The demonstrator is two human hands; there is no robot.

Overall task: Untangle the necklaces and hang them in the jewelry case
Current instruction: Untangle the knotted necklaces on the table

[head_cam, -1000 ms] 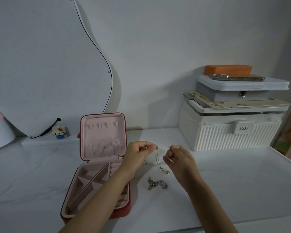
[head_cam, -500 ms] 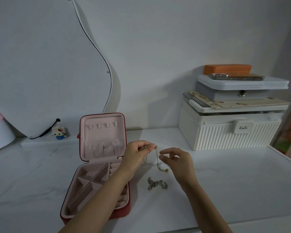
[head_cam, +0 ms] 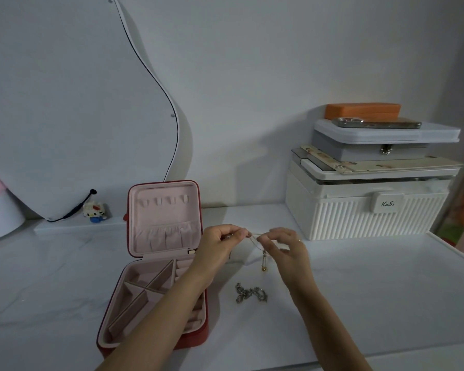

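Above the table [head_cam: 359, 303], both hands' fingers [head_cam: 241, 232] pinching the necklace [head_cam: 263, 259].

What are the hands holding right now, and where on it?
Both hands, left and right, pinch a thin necklace by its chain near the top; its pendant hangs free below.
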